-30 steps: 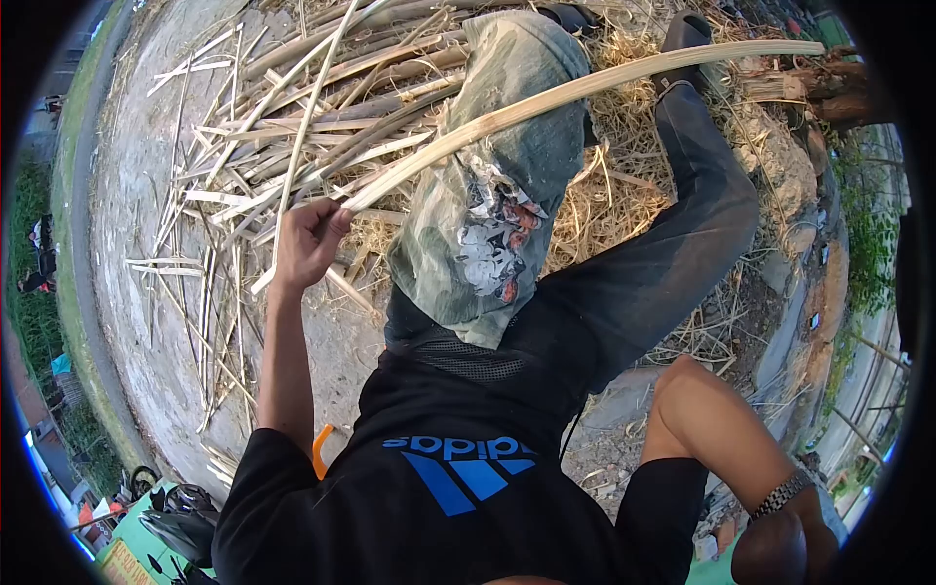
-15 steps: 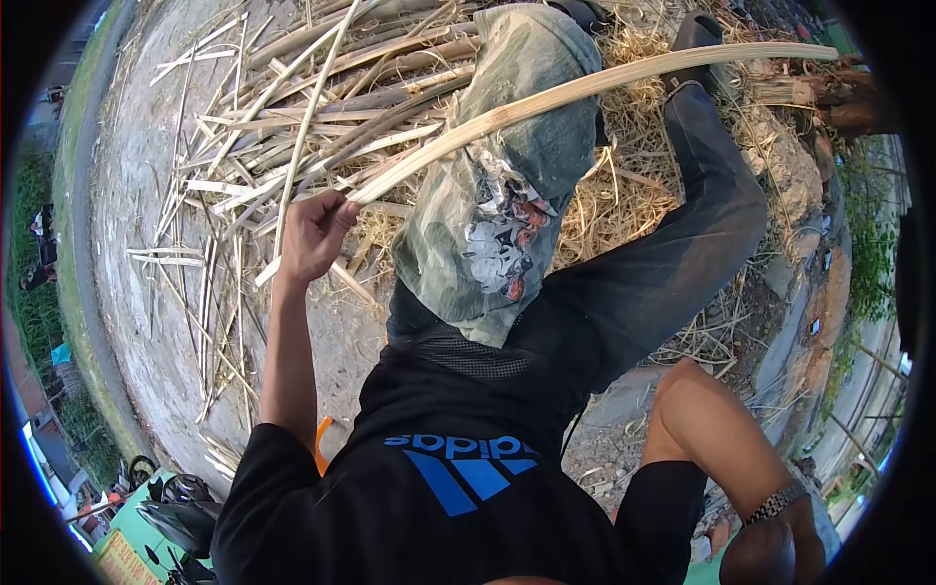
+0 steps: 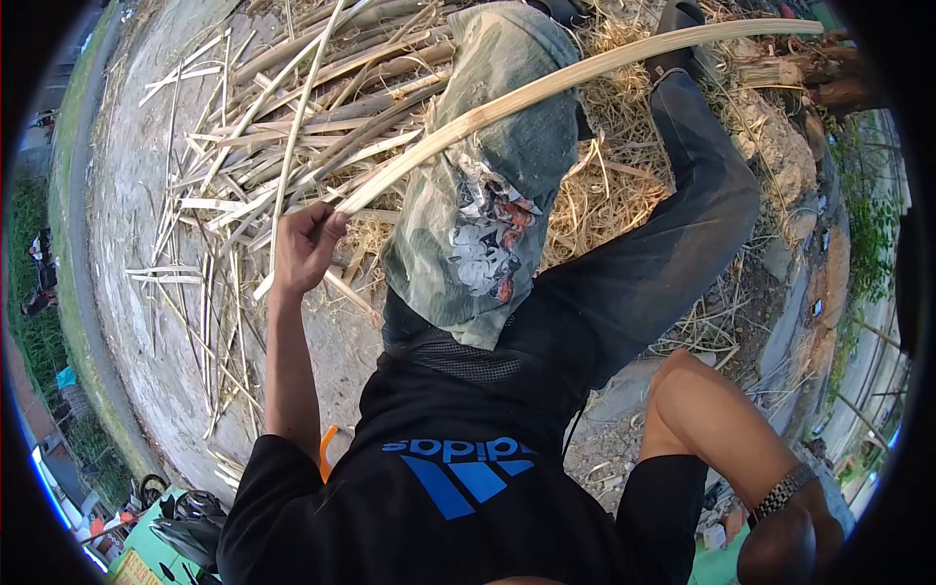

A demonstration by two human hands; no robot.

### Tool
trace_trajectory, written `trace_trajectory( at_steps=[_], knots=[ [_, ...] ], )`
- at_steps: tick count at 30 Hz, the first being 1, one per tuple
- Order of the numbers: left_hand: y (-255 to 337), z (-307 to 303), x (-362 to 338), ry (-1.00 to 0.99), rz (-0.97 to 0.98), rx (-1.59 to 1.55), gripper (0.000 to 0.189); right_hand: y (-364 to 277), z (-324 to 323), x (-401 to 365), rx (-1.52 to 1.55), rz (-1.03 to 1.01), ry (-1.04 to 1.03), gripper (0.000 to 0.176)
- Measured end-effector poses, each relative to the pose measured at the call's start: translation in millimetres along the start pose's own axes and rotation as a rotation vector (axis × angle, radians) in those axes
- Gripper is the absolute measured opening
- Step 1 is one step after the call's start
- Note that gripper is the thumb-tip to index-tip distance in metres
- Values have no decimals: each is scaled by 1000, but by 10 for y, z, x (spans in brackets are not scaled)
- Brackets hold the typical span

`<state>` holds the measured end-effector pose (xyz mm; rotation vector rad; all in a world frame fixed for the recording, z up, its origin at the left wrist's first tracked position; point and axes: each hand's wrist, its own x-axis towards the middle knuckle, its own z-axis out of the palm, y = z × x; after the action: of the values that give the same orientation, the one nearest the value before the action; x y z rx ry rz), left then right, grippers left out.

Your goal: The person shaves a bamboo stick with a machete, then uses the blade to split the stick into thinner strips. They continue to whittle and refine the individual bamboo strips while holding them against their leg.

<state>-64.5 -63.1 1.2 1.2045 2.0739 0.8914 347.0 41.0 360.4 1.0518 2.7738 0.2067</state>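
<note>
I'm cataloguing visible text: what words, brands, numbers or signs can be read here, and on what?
"adidas": blue letters on the black shirt, upside down in this view.
Yellow sign, lower left: lettering too small and blurred to read.
I can read no other text.

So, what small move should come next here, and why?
Probably bring the right hand to the pale strip: the left hand pinches only one end, the rest spans past the draped cloth with no hand on it, and the right hand is well away.
</note>
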Motion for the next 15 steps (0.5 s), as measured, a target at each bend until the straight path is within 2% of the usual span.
trace_trajectory(
  at_steps=[3,5,10,11,13,14,15],
  knots=[
    [14,-2,7,11,32,-3,50,31,95,-33,104,4,97,14],
    [15,-16,-1,-6,-24,8,50,73,167,-56,228,-18,176,12],
    [-17,14,22,3,-5,-7,47,194,388,-39,693,-183,498,19],
    [-21,13,13,15,-4,-3,46,263,478,-13,856,-278,650,21],
    [-43,44,22,25,-13,-50,45,449,729,213,1193,-586,1232,26],
    [-51,60,26,44,-17,-96,44,539,827,337,1215,-648,1521,29],
    [-32,66,21,46,-16,-100,44,619,930,445,1177,-605,1785,31]
  ],
)
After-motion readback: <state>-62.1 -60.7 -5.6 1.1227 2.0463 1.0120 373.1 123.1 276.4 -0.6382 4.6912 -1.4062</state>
